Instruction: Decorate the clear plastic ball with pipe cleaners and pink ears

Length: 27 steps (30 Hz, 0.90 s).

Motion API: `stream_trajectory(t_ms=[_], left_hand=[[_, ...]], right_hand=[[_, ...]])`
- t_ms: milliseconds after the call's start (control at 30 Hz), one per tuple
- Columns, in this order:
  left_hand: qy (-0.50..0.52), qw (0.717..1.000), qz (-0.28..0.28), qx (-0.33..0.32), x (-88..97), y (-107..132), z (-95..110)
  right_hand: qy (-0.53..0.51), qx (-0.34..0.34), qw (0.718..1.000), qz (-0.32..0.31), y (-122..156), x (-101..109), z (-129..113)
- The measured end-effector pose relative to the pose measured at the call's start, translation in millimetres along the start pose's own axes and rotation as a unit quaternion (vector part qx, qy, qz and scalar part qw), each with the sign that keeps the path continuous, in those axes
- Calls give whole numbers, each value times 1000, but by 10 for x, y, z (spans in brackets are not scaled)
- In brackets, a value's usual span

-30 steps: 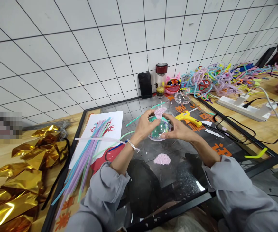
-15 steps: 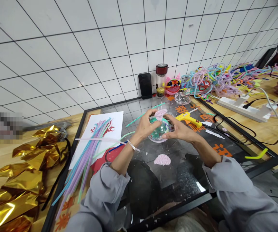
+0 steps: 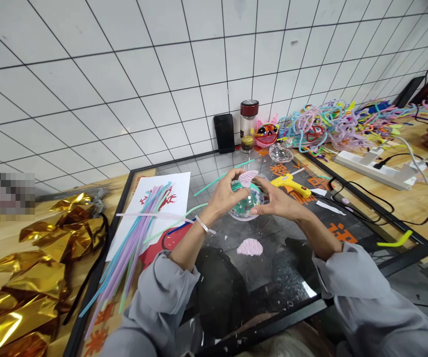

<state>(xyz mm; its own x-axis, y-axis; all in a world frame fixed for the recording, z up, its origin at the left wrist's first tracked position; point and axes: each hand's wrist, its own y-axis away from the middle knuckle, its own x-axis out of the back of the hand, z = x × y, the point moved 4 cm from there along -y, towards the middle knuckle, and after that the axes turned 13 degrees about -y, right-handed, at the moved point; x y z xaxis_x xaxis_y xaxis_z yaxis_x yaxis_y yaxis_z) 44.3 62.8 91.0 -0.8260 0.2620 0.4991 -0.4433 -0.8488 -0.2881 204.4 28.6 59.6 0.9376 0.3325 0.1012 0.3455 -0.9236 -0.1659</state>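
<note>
A clear round plastic dome [image 3: 244,204] with green and coloured bits inside stands on the dark glass tabletop. My left hand [image 3: 226,193] curves around its left side, thumb and fingertips close to a ridged pink fuzzy piece [image 3: 248,177] at the top. From the right, my right hand [image 3: 276,199] clasps the same dome, thumb low on its front and fingers behind. The fingers' far ends are partly hidden. A second pink fuzzy piece [image 3: 250,247] lies flat in front of the dome.
A yellow glue gun [image 3: 292,185] lies right of my hands, its cable trailing right. Left are pipe cleaners [image 3: 143,230] on white paper [image 3: 180,186] and gold foil [image 3: 31,277]. Behind stand a phone [image 3: 224,133], a bottle [image 3: 248,126] and a pipe-cleaner heap [image 3: 329,124]. A power strip [image 3: 372,169] lies right.
Almost nothing differs. Both hands keep their hold on the dome, and the pink piece on top has turned slightly. At the far right, another person's hand has shifted a little.
</note>
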Motion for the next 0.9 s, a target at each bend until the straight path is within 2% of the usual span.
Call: stream_trajectory(t_ms=[300,400,500,567,667,800,900], left_hand=[[14,1000,-10,24,37,23,2],[15,999,6,31,86,22,8],[22,998,45,27,161,17,20],[31,997,73,23,216,19,33],[45,990,133,16,304,25,47],[52,967,250,-29,428,39,53],[29,951,301,-67,481,63,84]], right_hand=[[-22,-44,998,35,55,70,-11],[-7,-37,996,85,169,128,-3],[36,-10,985,168,372,229,8],[51,-10,982,179,508,245,17],[46,-42,995,84,638,112,38],[66,-75,994,-41,707,-175,48],[184,-84,976,-76,716,-339,34]])
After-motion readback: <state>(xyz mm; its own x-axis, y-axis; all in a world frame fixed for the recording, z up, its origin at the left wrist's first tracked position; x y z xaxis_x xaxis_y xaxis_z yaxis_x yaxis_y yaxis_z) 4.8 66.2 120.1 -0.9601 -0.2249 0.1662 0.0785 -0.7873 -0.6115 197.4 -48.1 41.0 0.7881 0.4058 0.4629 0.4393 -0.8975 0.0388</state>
